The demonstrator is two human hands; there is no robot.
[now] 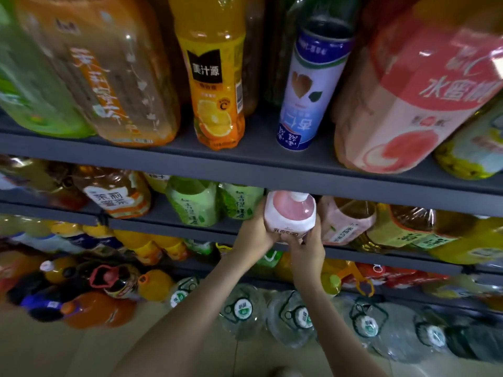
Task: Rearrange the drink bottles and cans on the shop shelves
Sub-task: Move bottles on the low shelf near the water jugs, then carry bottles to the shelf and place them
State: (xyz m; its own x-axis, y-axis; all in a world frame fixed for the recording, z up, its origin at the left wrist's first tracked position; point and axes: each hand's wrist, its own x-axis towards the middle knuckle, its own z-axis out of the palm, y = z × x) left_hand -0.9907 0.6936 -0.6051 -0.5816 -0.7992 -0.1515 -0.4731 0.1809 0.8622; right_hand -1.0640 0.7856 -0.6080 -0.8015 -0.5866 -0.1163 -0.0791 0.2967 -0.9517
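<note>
Both hands, left hand [254, 229] and right hand [306, 244], grip pink bottle [290, 213], seemingly upright, cap upward.

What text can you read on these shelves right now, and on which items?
"美汁源": orange juice bottle, top shelf.
"C": same bottle's label.
"水蜜", then cut off: large peach bottle, top shelf.
"杏仁", upside down: blue can.
"茉莉蜜茶": amber tea bottle, second shelf.
Too blurred: green bottles, and the pink bottle gripped by left hand and right hand.
</note>
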